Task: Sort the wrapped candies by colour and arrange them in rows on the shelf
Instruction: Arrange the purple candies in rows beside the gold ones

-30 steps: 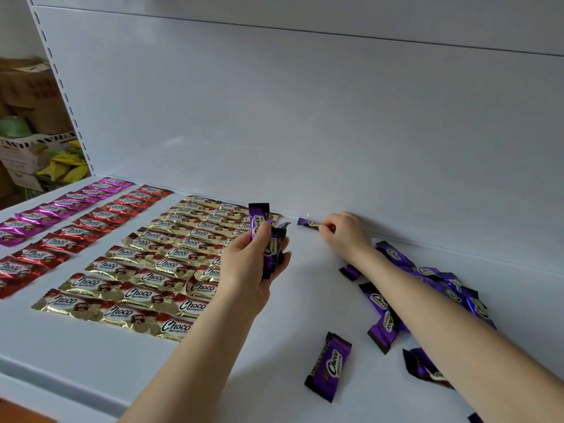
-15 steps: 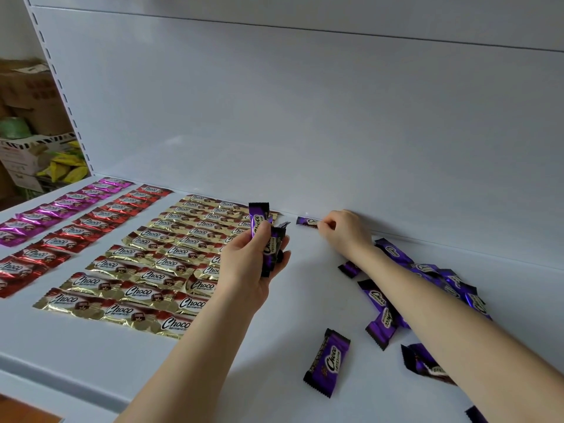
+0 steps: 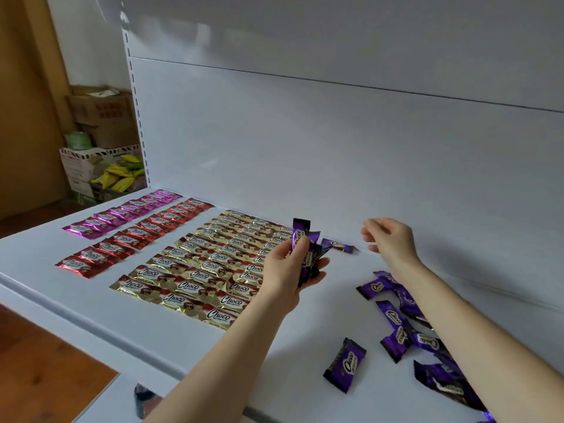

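Left hand [image 3: 285, 267] grip: closed around a small bunch of purple candies [image 3: 306, 251], ends sticking up past my thumb. Right hand [image 3: 389, 241] grip: empty, fingers loosely spread, hovering just above the shelf [image 3: 305, 340] near the back wall.

Between the two hands, one purple candy [image 3: 337, 245] lies flat by the back edge, apart from both. I read it as the first piece of a purple row, just beside the gold block.

Outward: gold rows [image 3: 201, 264] fill the middle, red row [image 3: 137, 239] left of them, magenta row [image 3: 122, 213] furthest left. All look done. Loose purple pile [image 3: 403, 325] sits unsorted under my right forearm, one stray purple piece [image 3: 345, 364] closer to the front edge.

Step in hand: laying out purple, the last colour, judging by the layout.

Next move calls for: right hand pulls one piece from the left-hand bunch, sets it directly in front of the placed one, same orientation, edges aligned with the gold rows. Wrappers look slick, so I'd press it flat. Then restock from the pile.
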`<control>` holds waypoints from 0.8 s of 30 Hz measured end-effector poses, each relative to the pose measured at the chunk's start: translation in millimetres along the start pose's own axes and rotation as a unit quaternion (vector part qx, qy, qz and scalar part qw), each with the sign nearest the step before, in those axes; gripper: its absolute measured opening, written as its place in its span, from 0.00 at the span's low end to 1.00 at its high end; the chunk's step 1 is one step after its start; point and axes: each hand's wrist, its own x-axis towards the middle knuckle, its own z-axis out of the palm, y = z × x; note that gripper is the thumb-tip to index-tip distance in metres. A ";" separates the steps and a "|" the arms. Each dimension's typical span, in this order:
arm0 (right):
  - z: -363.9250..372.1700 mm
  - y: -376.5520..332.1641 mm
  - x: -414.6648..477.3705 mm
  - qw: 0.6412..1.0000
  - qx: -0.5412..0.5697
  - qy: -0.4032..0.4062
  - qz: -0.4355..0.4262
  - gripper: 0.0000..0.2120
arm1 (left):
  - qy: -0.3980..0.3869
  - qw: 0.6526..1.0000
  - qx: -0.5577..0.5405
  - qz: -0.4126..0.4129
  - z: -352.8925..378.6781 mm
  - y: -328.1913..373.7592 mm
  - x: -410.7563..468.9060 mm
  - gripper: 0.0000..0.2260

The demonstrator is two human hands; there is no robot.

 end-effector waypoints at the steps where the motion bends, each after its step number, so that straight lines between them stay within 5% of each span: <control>1: -3.7 -5.6 -9.3 1.000 0.007 -0.013 -0.002 0.07 | -0.004 1.000 0.005 0.003 1.6 0.7 -2.4 0.06; 14: -30.6 -65.8 -87.3 0.971 -0.048 -0.211 -0.104 0.02 | -0.141 0.972 0.185 0.033 8.7 10.2 -60.6 0.02; 24: -41.8 -47.9 -99.8 0.957 -0.074 -0.275 -0.057 0.10 | -0.091 0.985 0.137 0.052 0.4 5.9 -67.1 0.04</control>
